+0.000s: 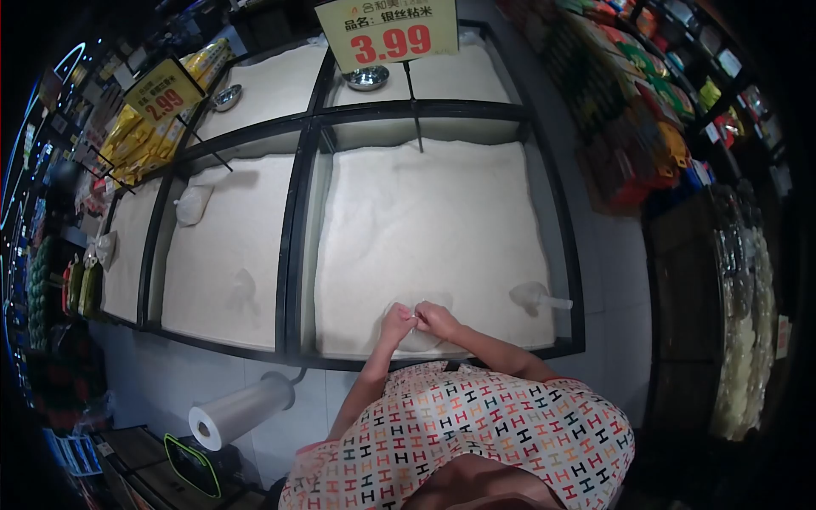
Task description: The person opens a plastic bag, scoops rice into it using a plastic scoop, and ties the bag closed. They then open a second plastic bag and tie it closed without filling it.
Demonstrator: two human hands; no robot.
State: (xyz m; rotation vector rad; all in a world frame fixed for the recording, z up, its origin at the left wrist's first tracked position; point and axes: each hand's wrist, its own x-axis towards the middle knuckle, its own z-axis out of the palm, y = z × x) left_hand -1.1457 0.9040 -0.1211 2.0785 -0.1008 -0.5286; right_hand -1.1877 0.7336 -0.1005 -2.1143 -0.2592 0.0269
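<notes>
My left hand (pixel 397 324) and my right hand (pixel 437 321) meet low over the near edge of a large bin of white rice (pixel 429 229). Fingers of both hands are pinched together at the top of a see-through plastic bag (pixel 419 342). The bag's body hangs below them against the rice and is partly hidden by my hands. To the right of my right hand, a translucent plastic scoop (pixel 529 296) lies on the rice, its handle toward the bin's right wall.
A black frame (pixel 293 229) divides the rice bins. A tied bag (pixel 194 206) lies in the left bin. Metal bowls (pixel 367 79) sit in the back bins. A price sign (pixel 387 36) stands behind. At lower left is a plastic bag roll (pixel 242 410); packaged goods (pixel 646 85) line the right.
</notes>
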